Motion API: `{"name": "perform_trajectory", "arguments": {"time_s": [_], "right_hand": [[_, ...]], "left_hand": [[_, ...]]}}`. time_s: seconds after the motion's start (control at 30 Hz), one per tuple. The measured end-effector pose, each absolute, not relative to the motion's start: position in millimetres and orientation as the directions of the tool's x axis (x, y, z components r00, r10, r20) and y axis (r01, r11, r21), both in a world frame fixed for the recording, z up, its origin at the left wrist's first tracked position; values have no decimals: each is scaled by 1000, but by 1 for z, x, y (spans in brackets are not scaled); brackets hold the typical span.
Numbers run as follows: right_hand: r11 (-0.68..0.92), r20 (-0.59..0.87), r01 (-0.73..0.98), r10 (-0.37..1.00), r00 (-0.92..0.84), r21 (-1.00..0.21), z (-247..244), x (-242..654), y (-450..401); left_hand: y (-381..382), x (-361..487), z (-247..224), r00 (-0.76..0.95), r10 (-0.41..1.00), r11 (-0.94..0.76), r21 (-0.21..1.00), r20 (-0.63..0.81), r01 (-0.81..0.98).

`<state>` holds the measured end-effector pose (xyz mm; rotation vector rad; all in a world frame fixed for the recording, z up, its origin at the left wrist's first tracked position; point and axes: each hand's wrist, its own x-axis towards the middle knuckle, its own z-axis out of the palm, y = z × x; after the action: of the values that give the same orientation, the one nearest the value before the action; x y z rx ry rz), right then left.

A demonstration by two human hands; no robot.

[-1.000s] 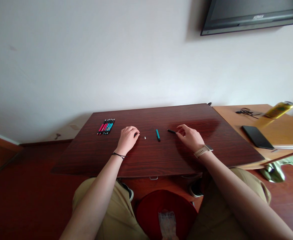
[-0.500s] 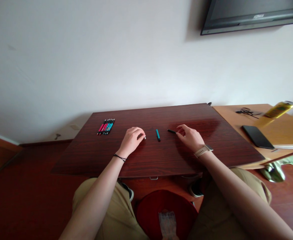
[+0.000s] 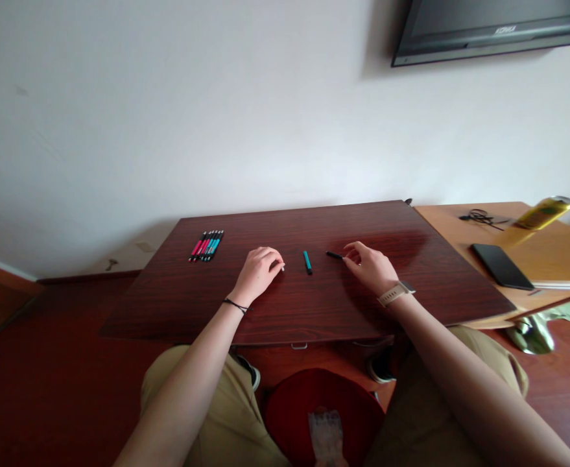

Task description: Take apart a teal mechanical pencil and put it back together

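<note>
My left hand (image 3: 259, 271) is over the middle of the dark wooden table (image 3: 285, 318), thumb and fingertips pinched on a small white piece (image 3: 283, 267). A teal and black pen part (image 3: 307, 262) lies on the table between my hands. On the right, my right hand (image 3: 369, 267) has thumb and forefinger closed on the near end of a black pen part (image 3: 334, 255), which points left. Several pink and teal pens (image 3: 207, 246) with black ends lie side by side at the table's left.
A light wooden cabinet (image 3: 557, 243) adjoins the table on the right, bearing a black phone (image 3: 501, 266), a cable (image 3: 482, 218) and a yellow can (image 3: 545, 213). A television (image 3: 498, 32) hangs above. Below sits a red stool (image 3: 289, 408) with a clear bag (image 3: 326, 431).
</note>
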<state>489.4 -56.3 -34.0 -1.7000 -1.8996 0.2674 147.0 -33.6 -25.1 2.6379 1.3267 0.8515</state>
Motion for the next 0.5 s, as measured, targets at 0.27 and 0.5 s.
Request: {"name": "perform_trajectory", "arguments": {"time_s": [0.27, 0.5], "right_hand": [[175, 285, 848, 958, -30, -501, -35, 490, -56], [167, 277, 846, 961, -23, -507, -34, 488, -56]], "left_hand": [[-35, 147, -23, 487, 755, -631, 287, 438, 720], [-35, 149, -27, 518, 747, -642, 250, 417, 725]]}}
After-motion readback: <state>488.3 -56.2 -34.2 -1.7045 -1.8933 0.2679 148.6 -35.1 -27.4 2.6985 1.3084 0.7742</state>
